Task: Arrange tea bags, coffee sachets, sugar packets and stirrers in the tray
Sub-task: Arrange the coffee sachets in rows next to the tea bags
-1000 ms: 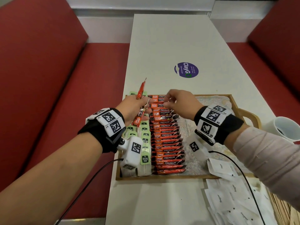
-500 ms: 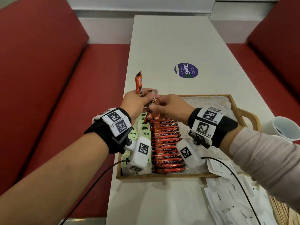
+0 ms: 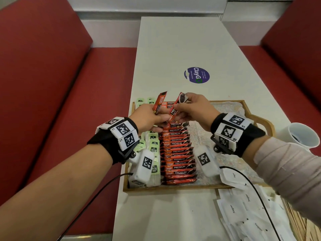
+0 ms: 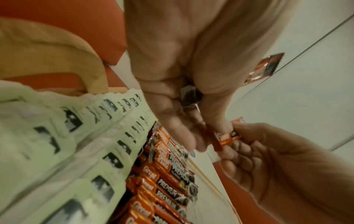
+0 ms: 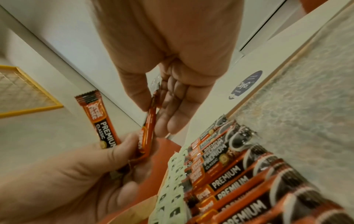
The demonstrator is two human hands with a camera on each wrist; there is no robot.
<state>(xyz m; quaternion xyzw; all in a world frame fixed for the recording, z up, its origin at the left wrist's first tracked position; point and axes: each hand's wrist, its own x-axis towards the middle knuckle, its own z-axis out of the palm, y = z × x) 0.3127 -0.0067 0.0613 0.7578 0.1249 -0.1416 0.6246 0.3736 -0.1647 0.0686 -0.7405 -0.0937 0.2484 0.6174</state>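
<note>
Passing a coffee sachet from hand to hand above the half-filled tray

The wooden tray (image 3: 175, 188) sits on the white table (image 3: 182, 49), holding columns of green tea bags (image 3: 153, 145) on its left and a long overlapping row of coffee sachets (image 3: 177, 153) beside them; its right part is bare lining, while the sugar packets (image 3: 243, 211) and, it seems, wooden stirrers (image 3: 298, 221) lie outside it, lower right. Above the row's far end the left hand (image 3: 149, 117) grips the lower ends of two sachets, one upright sachet (image 3: 159, 102) and one tilted sachet (image 3: 174, 110). The right hand (image 3: 194, 108) pinches that tilted sachet's upper end between thumb and fingers. To do this well, I judge the left should loosen only on the shared one, and the right should lay it flat, print up, overlapping the row's far end.
</note>
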